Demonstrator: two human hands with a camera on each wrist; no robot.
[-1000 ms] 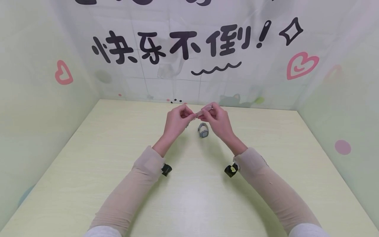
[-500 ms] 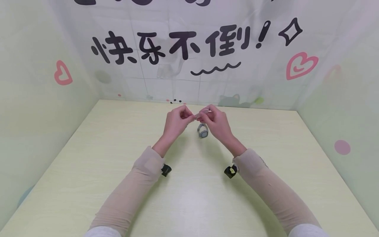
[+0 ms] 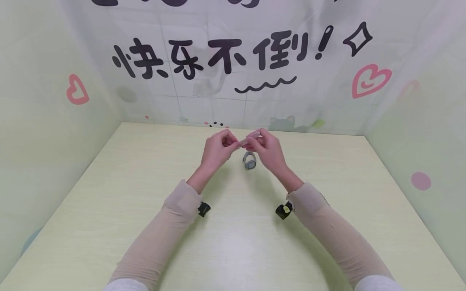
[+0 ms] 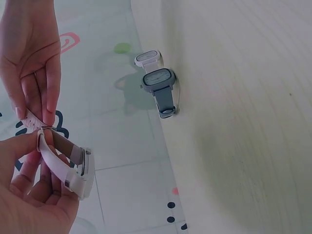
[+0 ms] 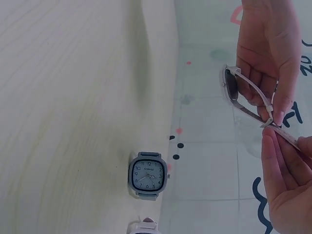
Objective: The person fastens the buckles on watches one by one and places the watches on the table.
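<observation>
Both hands hold a pale pinkish-white wristwatch [image 4: 87,173] above the far part of the table, its strap looped through the buckle. My left hand [image 3: 215,149] pinches the strap at the buckle, and the watch case hangs beside its curled fingers in the left wrist view. With thumb and fingers, my right hand [image 3: 268,150] grips the free strap end [image 5: 287,138], which has a row of holes. Below the hands a grey-blue wristwatch [image 3: 249,161] stands on the table with its strap closed in a loop. Beside it is another white wristwatch [image 4: 147,58], hidden in the head view.
The light wooden table [image 3: 233,242] ends at a printed fabric backdrop [image 3: 204,105] close behind the hands. Fabric walls rise on the left and right too. A small black camera [image 3: 204,209] sits at the left wrist and another camera [image 3: 284,210] at the right.
My right hand and the strap end dip slightly, then lift back a little. My left hand stays nearly still at the buckle, and the grey-blue wristwatch stays in place.
</observation>
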